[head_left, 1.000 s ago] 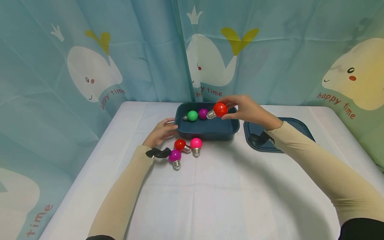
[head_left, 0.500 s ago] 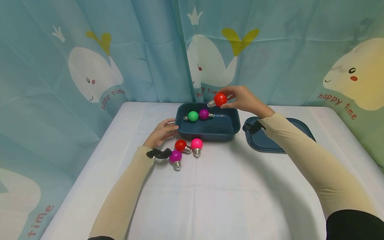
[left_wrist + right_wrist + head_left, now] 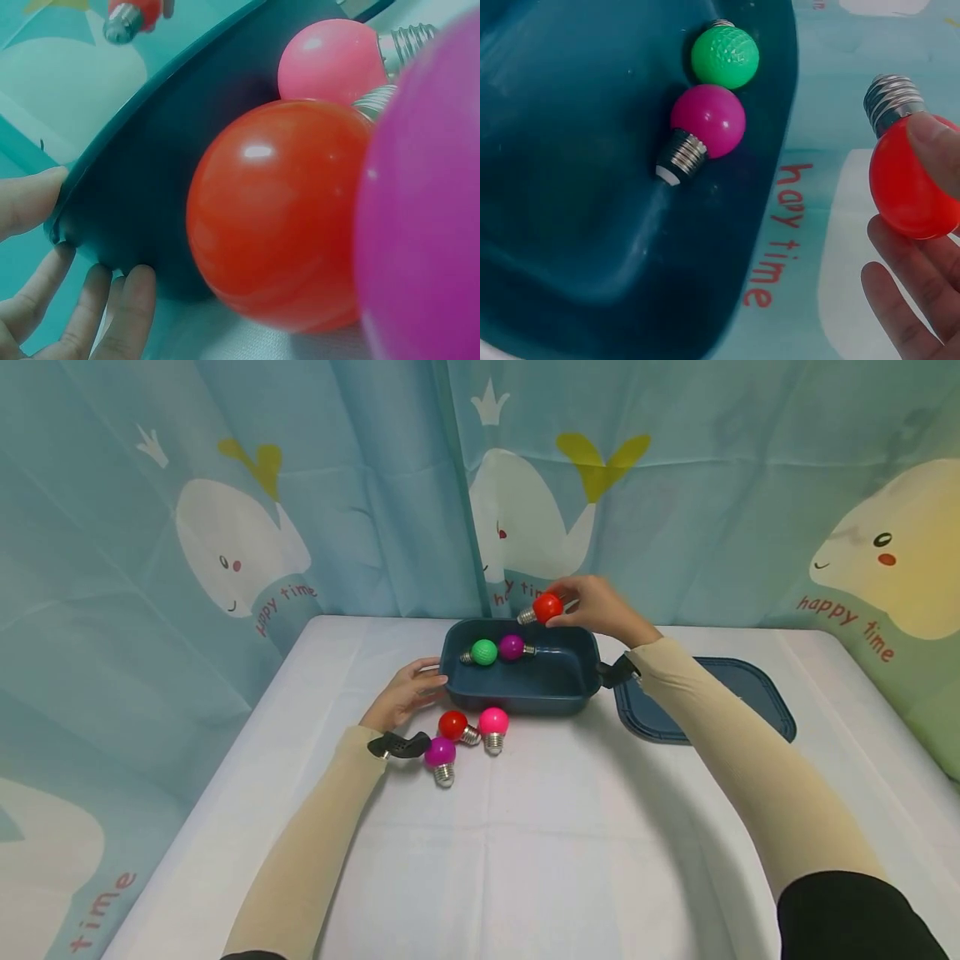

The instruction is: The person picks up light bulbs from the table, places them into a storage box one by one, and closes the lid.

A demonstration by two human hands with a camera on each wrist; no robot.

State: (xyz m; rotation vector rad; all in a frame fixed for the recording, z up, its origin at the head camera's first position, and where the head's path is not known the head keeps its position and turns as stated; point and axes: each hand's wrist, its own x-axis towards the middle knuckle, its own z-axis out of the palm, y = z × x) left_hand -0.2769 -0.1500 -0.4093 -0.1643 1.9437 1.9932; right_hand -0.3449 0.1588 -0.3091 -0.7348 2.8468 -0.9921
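My right hand [image 3: 596, 606] holds a red light bulb [image 3: 547, 607] by its globe, above the far side of a dark blue box [image 3: 517, 702]. The bulb's metal screw base [image 3: 892, 100] points away from the palm in the right wrist view. Inside the box lie a green textured bulb [image 3: 483, 652] and a purple bulb [image 3: 512, 647], side by side. My left hand [image 3: 403, 695] rests against the box's left end, fingertips [image 3: 139, 281] touching its outer wall. Near it on the table lie another red bulb [image 3: 452, 724], a pink bulb [image 3: 493, 722] and a second purple bulb [image 3: 440, 752].
The box's flat blue lid [image 3: 738, 693] lies on the table to the right, partly behind my right sleeve [image 3: 720, 735]. A whale-print curtain [image 3: 390, 527] hangs behind the white table [image 3: 525, 860].
My right hand has lifted the red bulb up and back from over the box's middle, drifting slightly left; the purple bulb's base now shows. My left hand stays on the box.
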